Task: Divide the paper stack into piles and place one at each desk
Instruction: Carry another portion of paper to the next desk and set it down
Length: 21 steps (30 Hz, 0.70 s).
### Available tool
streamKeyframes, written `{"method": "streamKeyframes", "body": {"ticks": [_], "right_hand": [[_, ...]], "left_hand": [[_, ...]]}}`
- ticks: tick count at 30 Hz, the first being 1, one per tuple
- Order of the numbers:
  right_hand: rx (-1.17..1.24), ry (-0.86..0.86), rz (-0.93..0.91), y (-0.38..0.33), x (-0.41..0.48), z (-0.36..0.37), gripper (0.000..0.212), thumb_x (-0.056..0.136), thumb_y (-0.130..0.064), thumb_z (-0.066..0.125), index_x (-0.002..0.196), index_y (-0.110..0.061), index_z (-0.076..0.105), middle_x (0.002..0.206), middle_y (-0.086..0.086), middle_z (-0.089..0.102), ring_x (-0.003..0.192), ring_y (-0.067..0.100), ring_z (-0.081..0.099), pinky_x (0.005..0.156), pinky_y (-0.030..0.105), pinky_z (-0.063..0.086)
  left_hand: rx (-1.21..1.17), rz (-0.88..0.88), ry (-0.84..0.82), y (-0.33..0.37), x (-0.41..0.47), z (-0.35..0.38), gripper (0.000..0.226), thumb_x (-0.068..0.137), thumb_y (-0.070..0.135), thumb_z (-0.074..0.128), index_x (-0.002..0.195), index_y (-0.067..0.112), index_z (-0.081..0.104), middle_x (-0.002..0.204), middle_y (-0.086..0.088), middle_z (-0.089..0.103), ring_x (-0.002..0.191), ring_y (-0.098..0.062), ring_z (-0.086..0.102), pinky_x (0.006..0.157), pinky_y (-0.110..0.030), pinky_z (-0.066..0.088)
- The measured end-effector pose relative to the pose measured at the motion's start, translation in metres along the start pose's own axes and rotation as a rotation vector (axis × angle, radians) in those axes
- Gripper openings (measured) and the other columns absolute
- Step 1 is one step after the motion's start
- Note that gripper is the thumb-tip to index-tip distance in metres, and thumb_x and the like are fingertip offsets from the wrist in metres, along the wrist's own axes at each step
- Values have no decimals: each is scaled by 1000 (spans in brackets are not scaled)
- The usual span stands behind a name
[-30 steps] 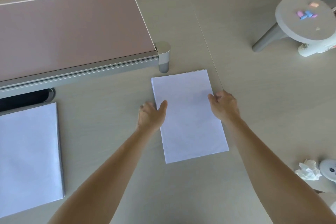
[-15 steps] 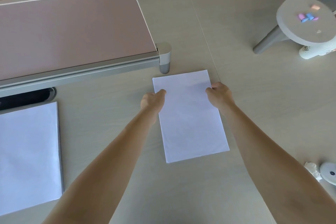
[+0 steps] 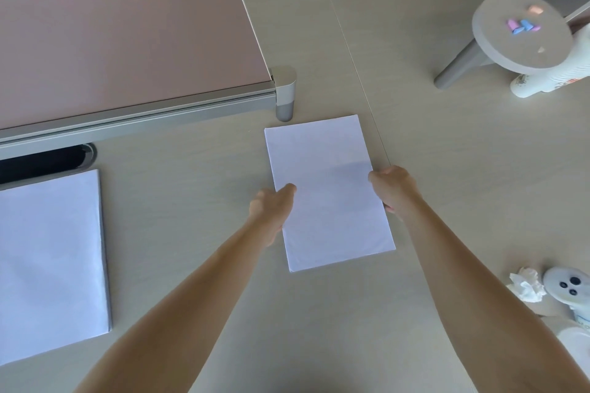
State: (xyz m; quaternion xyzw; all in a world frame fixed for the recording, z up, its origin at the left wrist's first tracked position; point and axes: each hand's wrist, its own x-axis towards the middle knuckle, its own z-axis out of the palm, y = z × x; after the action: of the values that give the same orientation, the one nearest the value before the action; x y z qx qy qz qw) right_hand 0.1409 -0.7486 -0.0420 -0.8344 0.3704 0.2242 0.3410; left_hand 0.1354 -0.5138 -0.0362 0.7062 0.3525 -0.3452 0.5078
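Note:
A thin white paper pile lies flat on the beige desk, just in front of the divider's end post. My left hand holds its left long edge, thumb on top of the sheets. On the opposite long edge sits my right hand, fingers curled around the edge. A thicker white paper stack rests at the far left of the same desk, untouched.
A pink divider panel on a grey rail runs along the back left. A seam separates this desk from the one to the right, which carries a round stand, a crumpled tissue and a white device.
Both hands slid away from me along the pile's long edges, then back toward me to about mid-length. The pile stayed nearly in place.

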Motion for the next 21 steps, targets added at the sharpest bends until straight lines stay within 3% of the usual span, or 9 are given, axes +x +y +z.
{"method": "streamKeyframes", "body": {"ticks": [3, 7, 12, 14, 15, 17, 19, 21], "right_hand": [[-29, -7, 0, -2, -9, 1, 18, 79, -22, 47, 67, -16, 35, 64, 1, 34, 60, 23, 31, 57, 30, 30], [-108, -27, -79, -1, -15, 1, 19, 84, -20, 47, 72, -15, 33, 71, 0, 34, 56, 19, 29, 52, 27, 23], [-117, -22, -96, 4, -18, 1, 22, 86, -25, 48, 73, -16, 32, 83, 1, 39, 61, 20, 36, 51, 28, 25], [-180, -2, -78, 6, -21, 4, 21, 87, -31, 49, 93, -11, 45, 101, 8, 45, 82, 29, 48, 61, 31, 37], [-224, 27, -62, 6, -25, 6, 34, 89, -34, 50, 111, -8, 48, 115, 11, 46, 101, 34, 50, 72, 36, 43], [-257, 126, -101, 4, -36, 13, 51, 94, -37, 51, 131, -2, 43, 132, 15, 44, 122, 38, 45, 92, 44, 45], [-189, 197, -209, -7, -55, 23, 47, 96, -36, 51, 129, -3, 47, 131, 15, 47, 117, 36, 50, 91, 43, 48], [-90, 162, -325, -22, -78, 35, 34, 96, -34, 50, 117, -8, 56, 118, 8, 56, 98, 28, 58, 74, 35, 49]], "left_hand": [[-69, -10, -10, 0, -12, 3, 33, 78, 40, 54, 94, 12, 61, 94, -2, 59, 80, -26, 57, 79, -36, 52], [-168, -28, -16, -2, -17, 3, 33, 77, 39, 56, 102, 18, 64, 111, -3, 67, 104, -25, 65, 89, -42, 55], [-187, 11, -23, -6, -18, 4, 14, 84, 30, 56, 90, 20, 63, 96, 0, 67, 85, -22, 64, 83, -37, 55], [-188, 17, -44, -6, -21, 0, 12, 86, 29, 56, 87, 19, 63, 91, -1, 67, 80, -23, 64, 73, -32, 54], [-173, 26, -49, -7, -23, -4, 14, 87, 31, 57, 86, 18, 61, 91, -3, 65, 80, -23, 62, 73, -31, 53], [-137, 45, -44, -10, -28, -17, 19, 88, 35, 58, 86, 17, 58, 95, -5, 61, 83, -24, 59, 84, -37, 54], [-126, 60, -42, -16, -33, -35, 23, 89, 35, 58, 98, 13, 61, 102, -5, 59, 84, -23, 60, 87, -39, 54], [-127, 70, -62, -24, -41, -59, 22, 92, 32, 58, 103, 13, 63, 99, -3, 61, 84, -23, 61, 83, -37, 53]]}}
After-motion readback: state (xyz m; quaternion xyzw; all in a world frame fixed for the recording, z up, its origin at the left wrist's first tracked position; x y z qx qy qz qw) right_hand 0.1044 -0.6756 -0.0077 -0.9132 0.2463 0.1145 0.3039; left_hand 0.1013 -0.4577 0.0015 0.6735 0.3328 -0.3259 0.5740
